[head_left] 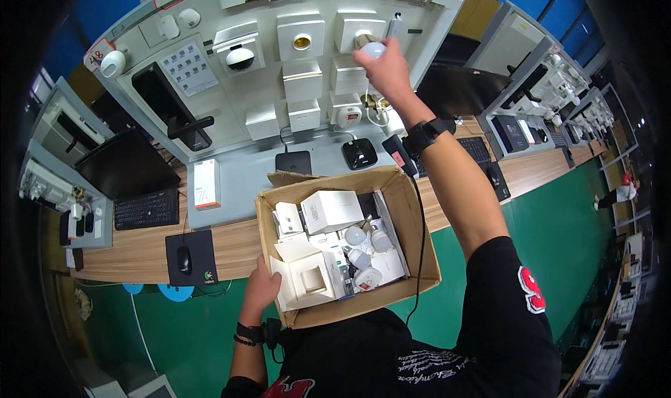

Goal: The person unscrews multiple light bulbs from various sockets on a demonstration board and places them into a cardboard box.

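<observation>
My right hand (388, 70) reaches up to the upright panel (269, 90) and is closed on a white light bulb (374, 50). The bulb sits against a lamp socket on a white block (355, 26); whether its threads are engaged cannot be seen. My left hand (262, 286) grips the left wall of an open cardboard box (421, 254) held before my body. Inside the box lie several bulbs (359, 258), white cartons (331, 210) and an opened white carton (307, 280).
Left of my right hand is an unfilled lamp socket (302, 43). A black door lock (171, 108) and a dome camera (240, 58) are fixed on the panel. Two black devices (360, 154) stand on the grey base. A keyboard (146, 209) and mouse (184, 259) lie left.
</observation>
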Tool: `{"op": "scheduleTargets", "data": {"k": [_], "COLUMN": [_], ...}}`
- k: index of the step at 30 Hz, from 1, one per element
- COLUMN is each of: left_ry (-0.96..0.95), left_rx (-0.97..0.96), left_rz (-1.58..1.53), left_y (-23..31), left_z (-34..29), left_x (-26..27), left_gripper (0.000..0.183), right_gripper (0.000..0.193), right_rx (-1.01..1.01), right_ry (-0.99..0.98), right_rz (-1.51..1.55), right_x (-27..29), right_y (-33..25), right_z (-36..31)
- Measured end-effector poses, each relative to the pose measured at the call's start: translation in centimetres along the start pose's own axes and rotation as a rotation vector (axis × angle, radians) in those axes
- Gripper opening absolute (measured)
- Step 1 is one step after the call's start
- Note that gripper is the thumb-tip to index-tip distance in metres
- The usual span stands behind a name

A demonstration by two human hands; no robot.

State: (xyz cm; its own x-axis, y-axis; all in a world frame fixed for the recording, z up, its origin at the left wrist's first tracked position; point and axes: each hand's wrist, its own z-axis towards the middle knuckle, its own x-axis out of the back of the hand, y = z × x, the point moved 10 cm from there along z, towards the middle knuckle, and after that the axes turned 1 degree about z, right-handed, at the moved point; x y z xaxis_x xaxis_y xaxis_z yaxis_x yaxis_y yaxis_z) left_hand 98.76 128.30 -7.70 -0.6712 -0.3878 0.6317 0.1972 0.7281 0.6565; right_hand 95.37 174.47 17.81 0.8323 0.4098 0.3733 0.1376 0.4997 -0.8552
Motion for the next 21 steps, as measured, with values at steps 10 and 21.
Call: {"op": "scheduleTargets", "data": {"k": [10, 21], "left_ry": [0.015, 0.008], "left_rx": [-0.056, -0.038], "left_rz": [-0.126, -0.135], "left_y": [1.4, 1.5], "left_z": [0.0, -0.5], "left_x": [-1.3, -1.4], "left_gripper": [0.046, 0.048], "right_gripper": [0.055, 0.047], "right_rx": [0.125, -0.42], "right_ry": [-0.2, -0.415], "right_rz": [-0.166, 0.656], "right_x": [-0.1, -3.3], "right_y": [-2.2, 2.5], "right_z": [-0.8, -0.2]}}
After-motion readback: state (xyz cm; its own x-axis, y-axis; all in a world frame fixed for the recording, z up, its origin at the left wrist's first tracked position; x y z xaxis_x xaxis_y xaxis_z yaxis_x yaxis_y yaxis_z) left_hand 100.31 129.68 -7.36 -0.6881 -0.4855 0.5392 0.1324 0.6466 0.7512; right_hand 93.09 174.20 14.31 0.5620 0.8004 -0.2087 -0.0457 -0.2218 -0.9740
